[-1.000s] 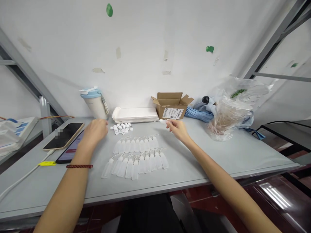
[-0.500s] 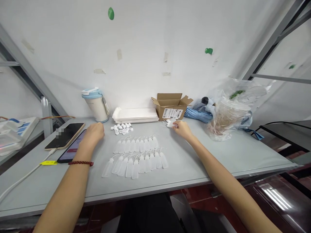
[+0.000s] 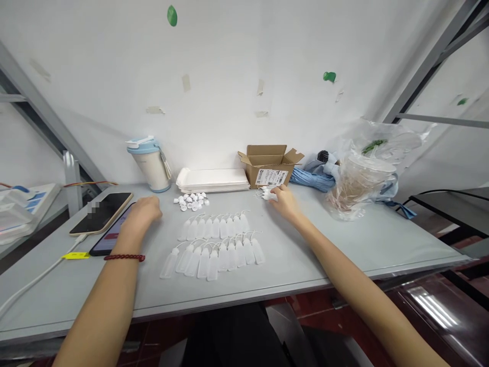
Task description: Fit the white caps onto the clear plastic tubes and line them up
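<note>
My right hand reaches to the back of the table, fingertips pinched at a small cluster of white pieces with thin cords, partly covered by the fingers. My left hand rests curled beside the dark phone, fingers folded under and a red braided bracelet on the wrist. Between the hands lie two rows of small translucent bottles with thin white cords, a back row and a front row. Behind them sits a pile of small white caps.
A cardboard box stands open at the back, beside a stack of white sheets. At left are a tumbler and a second phone with a charging cable. Blue cloth and a plastic bag lie at right.
My right hand has shifted slightly left and up, covering more of the white cluster. The left hand has moved slightly left. Bottles and caps keep their places.
</note>
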The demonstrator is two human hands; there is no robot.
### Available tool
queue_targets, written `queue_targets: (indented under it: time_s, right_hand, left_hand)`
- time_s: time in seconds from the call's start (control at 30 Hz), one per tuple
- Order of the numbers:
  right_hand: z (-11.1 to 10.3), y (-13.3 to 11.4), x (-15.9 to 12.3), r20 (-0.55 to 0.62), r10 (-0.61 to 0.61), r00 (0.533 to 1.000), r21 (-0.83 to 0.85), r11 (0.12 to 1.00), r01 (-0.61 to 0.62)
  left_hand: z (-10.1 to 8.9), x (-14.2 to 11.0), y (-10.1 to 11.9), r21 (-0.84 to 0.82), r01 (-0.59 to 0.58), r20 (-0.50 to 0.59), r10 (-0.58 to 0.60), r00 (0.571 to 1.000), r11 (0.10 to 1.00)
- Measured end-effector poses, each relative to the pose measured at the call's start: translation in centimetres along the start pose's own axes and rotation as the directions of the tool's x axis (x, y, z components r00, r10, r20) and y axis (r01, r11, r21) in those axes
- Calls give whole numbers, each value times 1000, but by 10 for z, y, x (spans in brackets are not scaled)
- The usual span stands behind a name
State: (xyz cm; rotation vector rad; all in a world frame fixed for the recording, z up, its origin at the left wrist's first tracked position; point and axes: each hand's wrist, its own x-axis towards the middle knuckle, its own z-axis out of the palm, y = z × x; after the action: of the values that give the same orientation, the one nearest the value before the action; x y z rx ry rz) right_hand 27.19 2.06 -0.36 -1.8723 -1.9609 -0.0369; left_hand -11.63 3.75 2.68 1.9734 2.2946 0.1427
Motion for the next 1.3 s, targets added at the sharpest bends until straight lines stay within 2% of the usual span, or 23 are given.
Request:
queue_targets:
  time_s: [0.07,0.13,0.2,0.33,0.47,0.53,0.6,0.67,0.73,0.83,0.9,1.0,1.1,1.3]
  right_hand:
    - [0,-10,-5,13,-92,996,145,985,89]
    - [1,-23,-14,76,-223,972,330,925,186]
    - [3,-38,-23,141,-292,946,452,869,201]
    - [6,-59,-38,226,-284,932,465,872,153]
    - [4,-63,-38,286,-242,927,401,909,114]
    - [4,-61,-36,311,-214,926,352,931,97]
    - [4,-59,-35,324,-192,926,299,950,93]
    - [5,-57,-34,323,-191,927,268,958,104]
    - [7,-55,-34,312,-203,928,276,954,116]
    - [8,-54,-33,260,-208,943,325,938,117]
    - [8,-54,-33,203,-197,959,363,925,113]
    - [6,-56,-36,107,-209,972,433,890,144]
    - [4,-60,-41,30,-282,959,499,836,230]
    - [-1,-67,-49,-29,-431,902,532,757,379]
  left_hand:
    - [-6,-5,6,92,68,82,-75,994,993]
    - [-11,-11,13,154,87,147,-110,983,984]
    - [-15,-17,19,182,74,188,-109,976,980]
    - [-17,-21,28,166,17,220,-54,974,986]
    - [-15,-18,32,91,-40,213,20,977,995]
    - [-13,-17,33,24,-70,170,65,983,997]
    - [-11,-16,36,-144,-105,85,118,989,984]
    - [-9,-18,41,-405,-162,-14,171,985,900]
    - [-6,-23,50,-639,-218,-81,217,973,738]
    - [-3,-34,67,-823,-251,-104,299,949,510]
    - [-1,-43,79,-880,-238,-83,361,929,410]
    - [1,-55,92,-917,-209,-45,432,901,340]
    - [1,-62,99,-929,-192,-22,473,881,316]
    - [5,-63,103,-959,-145,-29,424,905,244]
